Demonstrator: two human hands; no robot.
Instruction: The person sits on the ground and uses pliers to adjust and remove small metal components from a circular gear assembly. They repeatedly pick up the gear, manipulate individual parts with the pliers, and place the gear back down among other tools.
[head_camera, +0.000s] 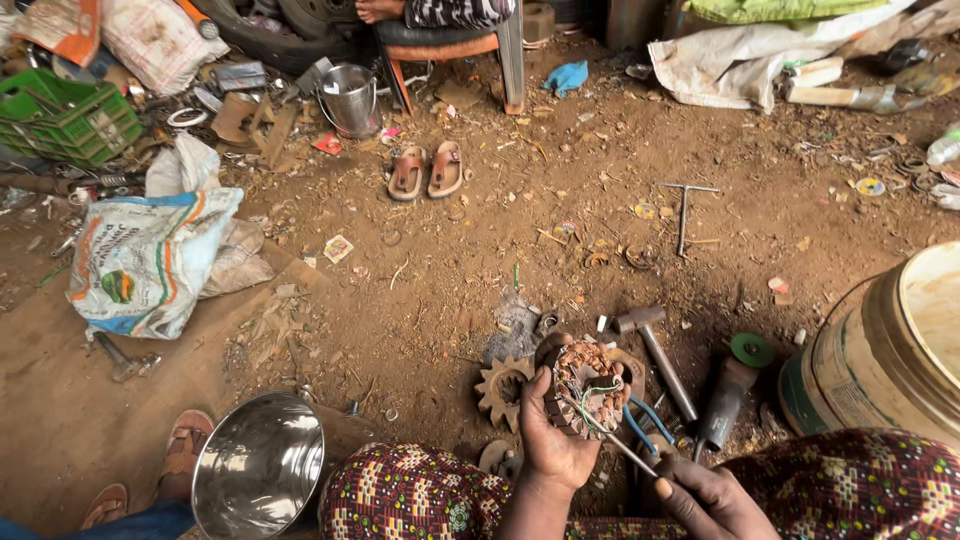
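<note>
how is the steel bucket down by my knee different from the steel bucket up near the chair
The near steel bucket lies tipped on its side, mouth toward the camera, showing its shiny inside. The far steel bucket stands upright beside the chair, with its handle resting on the rim. The near one looks much larger in the picture, being closer. Both are bare shiny metal and sit on the dirt ground.

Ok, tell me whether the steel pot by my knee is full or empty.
Empty: the steel pot lies tipped on the ground, its shiny bare inside showing nothing.

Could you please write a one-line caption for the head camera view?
Left hand grips a copper-wound stator while the right hand works a thin metal tool into it.
</note>
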